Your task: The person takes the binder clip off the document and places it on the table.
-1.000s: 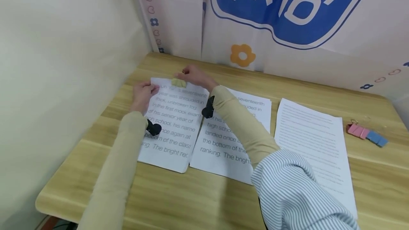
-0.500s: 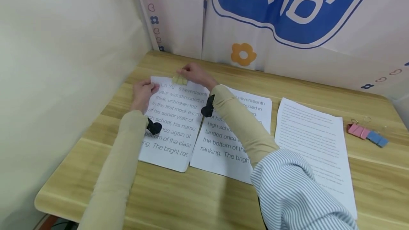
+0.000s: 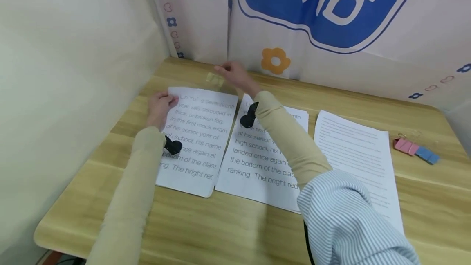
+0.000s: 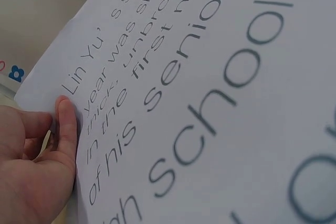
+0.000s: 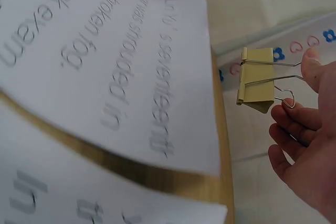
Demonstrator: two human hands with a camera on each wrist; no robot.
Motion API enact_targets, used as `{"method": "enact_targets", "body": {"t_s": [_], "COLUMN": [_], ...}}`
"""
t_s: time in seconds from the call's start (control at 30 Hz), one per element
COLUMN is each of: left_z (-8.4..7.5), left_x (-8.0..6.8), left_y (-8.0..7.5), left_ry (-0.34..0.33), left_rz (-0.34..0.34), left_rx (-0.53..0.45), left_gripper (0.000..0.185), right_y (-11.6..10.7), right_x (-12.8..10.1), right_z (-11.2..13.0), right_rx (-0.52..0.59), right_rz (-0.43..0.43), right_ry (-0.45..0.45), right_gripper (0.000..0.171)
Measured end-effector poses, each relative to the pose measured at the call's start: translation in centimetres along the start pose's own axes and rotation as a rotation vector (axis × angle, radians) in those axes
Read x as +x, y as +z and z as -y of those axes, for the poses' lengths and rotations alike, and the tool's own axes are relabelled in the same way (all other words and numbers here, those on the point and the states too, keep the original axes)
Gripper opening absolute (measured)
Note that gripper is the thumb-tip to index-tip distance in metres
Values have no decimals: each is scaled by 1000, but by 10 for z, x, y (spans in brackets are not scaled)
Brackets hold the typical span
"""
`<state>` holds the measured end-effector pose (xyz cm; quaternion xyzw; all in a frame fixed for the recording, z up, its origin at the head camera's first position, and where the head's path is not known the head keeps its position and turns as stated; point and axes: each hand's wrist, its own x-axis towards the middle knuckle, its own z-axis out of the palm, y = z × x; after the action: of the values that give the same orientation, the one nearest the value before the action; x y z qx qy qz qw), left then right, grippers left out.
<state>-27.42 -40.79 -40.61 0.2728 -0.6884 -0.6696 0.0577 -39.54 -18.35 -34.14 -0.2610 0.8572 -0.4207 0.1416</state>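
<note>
A yellow binder clip [image 5: 256, 80] is pinched by its wire handles between the thumb and fingers of the right hand [image 5: 307, 145] and held in the air just beyond the top edge of the leftmost printed sheet [image 3: 195, 138]. That sheet is pressed at its upper left edge by the left hand [image 3: 159, 107], thumb laid flat on the paper, fingers loosely bent. A second printed sheet [image 3: 257, 162] lies under the right forearm. Further to the right of the right hand, well apart, a finely printed sheet [image 3: 353, 154] and pink and blue binder clips [image 3: 416, 150] are seen on the wooden table [image 3: 228, 224].
</note>
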Motion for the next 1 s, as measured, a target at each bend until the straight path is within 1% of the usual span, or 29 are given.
{"method": "enact_targets", "body": {"t_s": [0.1, 0.17, 0.3, 0.33, 0.4, 0.5, 0.57, 0.67, 0.83, 0.93, 1.0], "left_z": [2, 2, 1, 0, -1, 0, 0, 2, 4, 3, 1], "left_x": [4, 7, 13, 14, 17, 23, 27, 30, 32, 33, 34], "left_y": [1, 1, -9, -13, -22, -33, -40, -57, -79, -88, -94], "left_ry": [-3, -2, 4, 2, -4, -23, -38, -55, -87, -102, -108], "left_rz": [19, 31, 54, 56, 65, 67, 70, 56, 49, 52, 57], "left_rx": [19, 27, 12, 2, -32, -96, -143, -201, -206, -198, -221], "left_gripper": [47, 48, 52, 52, 53, 52, 52, 53, 56, 59, 61], "right_y": [-21, -36, -64, -70, -82, -95, -103, -109, -116, -122, -126], "right_x": [-13, -24, -45, -49, -57, -69, -75, -78, -84, -89, -94], "right_z": [-12, -22, -42, -46, -55, -65, -70, -72, -77, -80, -83], "right_rx": [-12, -30, -79, -90, -102, -70, -59, -58, -81, -90, -97], "right_rz": [-11, -28, -47, -51, -54, -63, -70, -67, -52, -53, -57], "right_ry": [7, 5, 6, 15, 66, 133, 175, 197, 213, 219, 225], "right_gripper": [50, 46, 46, 47, 50, 52, 54, 57, 59, 60, 60]}}
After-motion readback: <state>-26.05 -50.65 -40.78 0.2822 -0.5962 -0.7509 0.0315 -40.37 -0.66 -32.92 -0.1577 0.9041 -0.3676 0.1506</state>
